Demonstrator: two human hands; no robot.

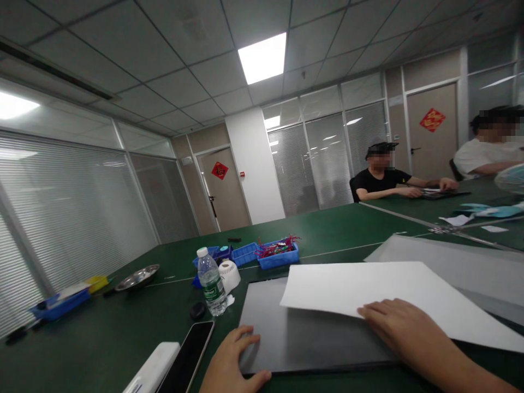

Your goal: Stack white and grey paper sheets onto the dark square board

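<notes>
My right hand [399,326] grips the sheet [352,284] by its near edge, over the far right of the board [303,341], thumb hidden. My left hand [234,361] spreads open at the near left corner; this one-edge hold could crease the sheet.

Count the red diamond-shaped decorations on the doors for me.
2. The first diamond is on the left door, beside the white pillar; the second diamond is on the right door. Both show fully; neither is covered.
</notes>
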